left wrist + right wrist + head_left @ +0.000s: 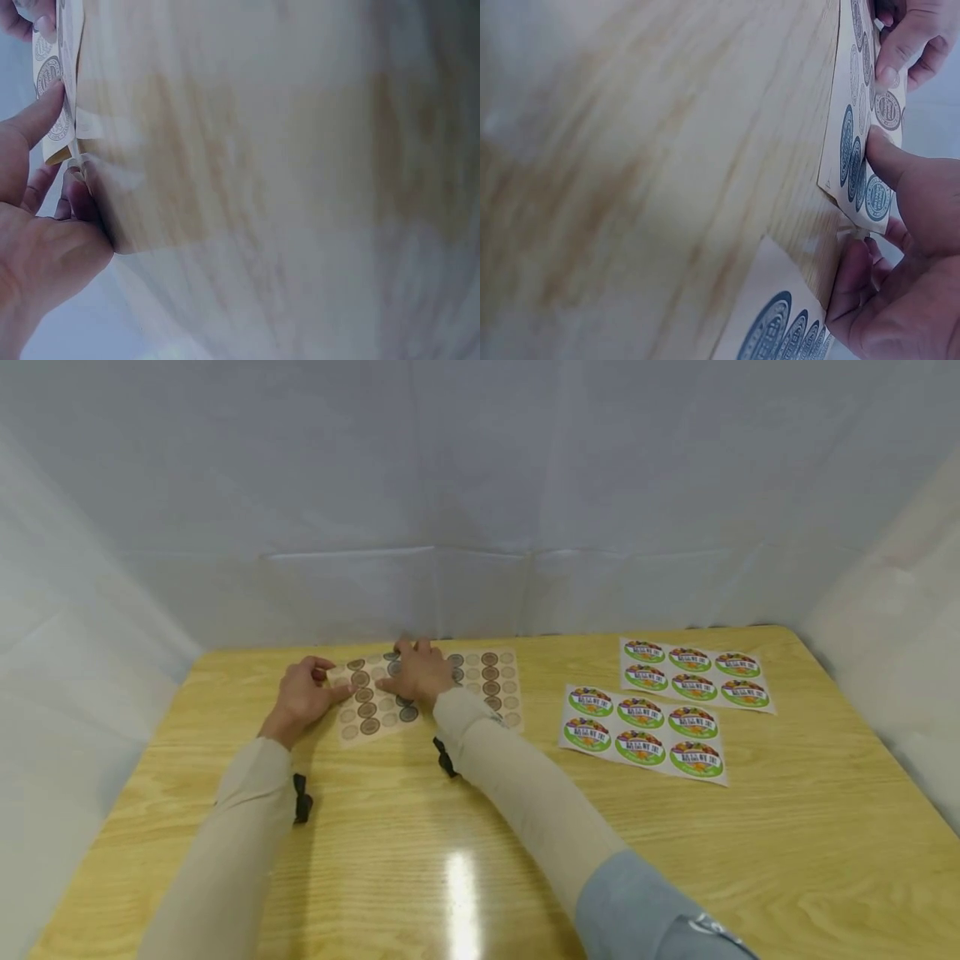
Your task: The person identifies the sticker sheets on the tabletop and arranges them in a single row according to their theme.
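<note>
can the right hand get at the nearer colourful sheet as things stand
Probably yes: the colourful sheet lies uncovered off to the right, though the right hand pinches a brown sheet and would likely need to let go first.

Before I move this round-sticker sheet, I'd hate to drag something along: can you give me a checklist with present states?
1. Left hand pinching the held sheet: ok, at its left edge.
2. Right hand gripping it too: ok.
3. Second round-sticker sheet free of the right hand: cannot tell, they overlap in view.
4. Front oval-label sheet and back oval-label sheet apart from the held sheet: ok.
5. Only one layer gripped: cannot tell, underside hidden.
</note>
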`<state>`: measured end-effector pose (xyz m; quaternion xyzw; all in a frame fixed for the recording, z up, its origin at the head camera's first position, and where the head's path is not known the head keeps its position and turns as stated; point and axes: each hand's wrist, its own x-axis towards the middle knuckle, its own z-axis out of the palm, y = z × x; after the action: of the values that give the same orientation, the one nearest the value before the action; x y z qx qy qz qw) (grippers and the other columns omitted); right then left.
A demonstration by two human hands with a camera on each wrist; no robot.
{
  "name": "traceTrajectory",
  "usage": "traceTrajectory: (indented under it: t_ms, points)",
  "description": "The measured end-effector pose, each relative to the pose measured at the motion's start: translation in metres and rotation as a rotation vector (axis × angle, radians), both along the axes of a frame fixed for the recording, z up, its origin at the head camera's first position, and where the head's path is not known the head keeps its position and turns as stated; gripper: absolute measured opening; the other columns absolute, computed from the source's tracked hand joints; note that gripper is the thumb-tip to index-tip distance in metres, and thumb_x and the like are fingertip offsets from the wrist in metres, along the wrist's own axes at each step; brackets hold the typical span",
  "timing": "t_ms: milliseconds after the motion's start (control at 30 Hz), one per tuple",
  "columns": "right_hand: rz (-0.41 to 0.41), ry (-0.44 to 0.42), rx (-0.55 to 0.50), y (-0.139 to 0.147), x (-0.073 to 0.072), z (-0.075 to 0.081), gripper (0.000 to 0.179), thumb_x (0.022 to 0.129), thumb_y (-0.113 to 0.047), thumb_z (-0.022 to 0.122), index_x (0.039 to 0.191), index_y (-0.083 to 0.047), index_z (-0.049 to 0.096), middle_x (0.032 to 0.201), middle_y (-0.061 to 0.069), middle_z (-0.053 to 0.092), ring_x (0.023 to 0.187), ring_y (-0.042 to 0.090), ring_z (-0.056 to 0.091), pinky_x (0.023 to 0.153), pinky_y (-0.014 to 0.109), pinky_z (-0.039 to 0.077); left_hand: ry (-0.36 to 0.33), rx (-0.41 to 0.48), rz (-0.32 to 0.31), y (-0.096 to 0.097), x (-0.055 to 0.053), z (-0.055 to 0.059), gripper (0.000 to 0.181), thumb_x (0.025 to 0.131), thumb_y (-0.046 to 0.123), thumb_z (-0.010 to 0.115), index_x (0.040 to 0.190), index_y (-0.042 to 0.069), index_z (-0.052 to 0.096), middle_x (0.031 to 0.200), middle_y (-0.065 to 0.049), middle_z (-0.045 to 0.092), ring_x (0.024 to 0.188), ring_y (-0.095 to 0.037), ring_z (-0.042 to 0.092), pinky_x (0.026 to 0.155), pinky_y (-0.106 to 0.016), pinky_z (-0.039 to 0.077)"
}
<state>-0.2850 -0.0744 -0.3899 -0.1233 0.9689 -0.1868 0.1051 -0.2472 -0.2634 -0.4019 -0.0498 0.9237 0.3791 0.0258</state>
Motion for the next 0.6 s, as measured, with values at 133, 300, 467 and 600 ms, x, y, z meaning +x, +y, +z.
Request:
traceTrajectory:
  t_ms: [133, 300, 467, 600]
  points:
    - [0.0, 0.019, 0.005, -0.0006, -0.0006, -0.002, 0.066, 0.089, -0.056, 0.057, 0.144, -0.024, 0.037, 0.143, 0.004, 0.039, 0.125, 0.025, 0.041, 0.097, 0.045, 0.038, -0.002, 0.007, 0.005, 0.0008, 0.0003, -0.001, 0.057, 0.091, 0.025, 0.066, 0.131, -0.006, 0.041, 0.121, -0.027, 0.041, 0.108, -0.041, 0.038, 0.092, -0.053, 0.034]
    - [-0.002, 0.018, -0.011, -0.0011, -0.0004, -0.0032, 0.064, 0.089, -0.056, 0.058, 0.142, -0.025, 0.04, 0.144, -0.001, 0.04, 0.124, 0.024, 0.042, 0.096, 0.047, 0.038, -0.006, 0.005, 0.013, 0.0012, 0.0013, -0.001, 0.056, 0.091, 0.024, 0.066, 0.131, -0.005, 0.041, 0.113, -0.023, 0.044, 0.1, -0.037, 0.042, 0.087, -0.049, 0.037]
    - [-0.028, 0.018, -0.055, -0.002, -0.0015, -0.0041, 0.064, 0.088, -0.053, 0.062, 0.141, -0.024, 0.043, 0.139, -0.004, 0.045, 0.12, 0.024, 0.045, 0.094, 0.046, 0.039, -0.008, 0.0, 0.018, 0.002, 0.0007, 0.0009, 0.056, 0.091, 0.024, 0.066, 0.133, -0.005, 0.042, 0.103, -0.017, 0.046, 0.09, -0.031, 0.044, 0.081, -0.043, 0.038]
    - [-0.058, 0.004, -0.105, -0.0017, -0.0025, -0.0029, 0.062, 0.087, -0.05, 0.064, 0.14, -0.023, 0.045, 0.133, -0.004, 0.051, 0.117, 0.024, 0.048, 0.092, 0.045, 0.04, -0.023, -0.002, 0.019, 0.0025, -0.0018, 0.003, 0.059, 0.091, 0.024, 0.065, 0.136, -0.006, 0.041, 0.101, -0.015, 0.047, 0.086, -0.028, 0.045, 0.079, -0.041, 0.039]
